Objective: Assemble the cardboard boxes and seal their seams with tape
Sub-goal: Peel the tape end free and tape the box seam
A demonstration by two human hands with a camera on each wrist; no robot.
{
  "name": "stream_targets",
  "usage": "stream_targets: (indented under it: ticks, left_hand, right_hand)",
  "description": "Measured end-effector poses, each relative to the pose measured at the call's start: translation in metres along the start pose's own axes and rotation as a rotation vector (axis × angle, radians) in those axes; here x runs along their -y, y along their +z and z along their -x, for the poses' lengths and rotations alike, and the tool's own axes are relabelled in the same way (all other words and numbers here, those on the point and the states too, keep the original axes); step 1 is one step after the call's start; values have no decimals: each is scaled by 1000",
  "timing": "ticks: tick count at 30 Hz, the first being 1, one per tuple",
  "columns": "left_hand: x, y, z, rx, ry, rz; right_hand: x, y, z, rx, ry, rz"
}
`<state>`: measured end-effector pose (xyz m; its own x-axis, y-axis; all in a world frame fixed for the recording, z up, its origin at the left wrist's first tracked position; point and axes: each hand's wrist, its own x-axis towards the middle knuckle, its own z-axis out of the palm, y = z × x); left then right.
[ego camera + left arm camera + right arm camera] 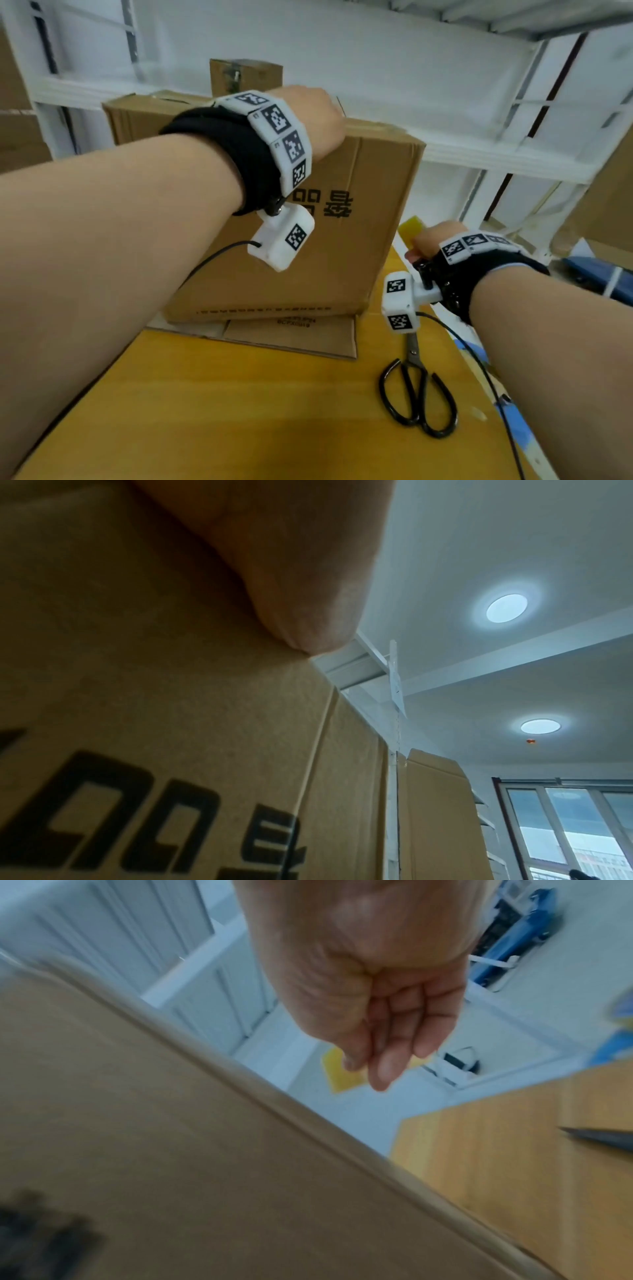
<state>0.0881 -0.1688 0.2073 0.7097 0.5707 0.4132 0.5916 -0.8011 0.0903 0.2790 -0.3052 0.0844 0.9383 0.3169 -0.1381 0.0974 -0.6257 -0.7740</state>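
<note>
A tall brown cardboard box (308,257) with black print stands on the wooden table (239,411). My left hand (318,116) lies over the box's near top edge, with its fingers hidden beyond that edge. In the left wrist view only the heel of the left hand (291,561) shows, pressed against the box (137,696). My right hand (431,240) hovers just right of the box and pinches a flat yellow card (412,228). In the right wrist view the right hand (394,1015) has this card (337,1074) behind its fingers, beside the box's edge (137,1123).
Black-handled scissors (418,394) lie on the table below my right wrist. Flattened cardboard (294,337) sits under the box. A smaller box (246,77) stands behind it. White shelving (479,154) runs along the back, with more cardboard at far left (17,130) and far right (609,205).
</note>
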Motion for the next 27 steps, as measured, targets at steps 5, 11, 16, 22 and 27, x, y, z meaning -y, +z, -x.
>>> stream_targets:
  ticks: [5,11,16,22,27]
  left_hand:
    - [3,-4,5,79,64,1]
    - [6,-12,16,159,105,19]
    - [24,-19,8,260,211,28]
    - [86,-18,-26,365,287,3]
    - [107,-4,-56,413,393,109]
  right_hand:
    - [71,-41,24,-454,-376,-280]
    - [157,-15,99,-297,-745,-477]
    - [185,21,98,-103,-695,-379]
    - [225,37,57,36,-613,-132]
    - [250,69,42,41,-534,-68]
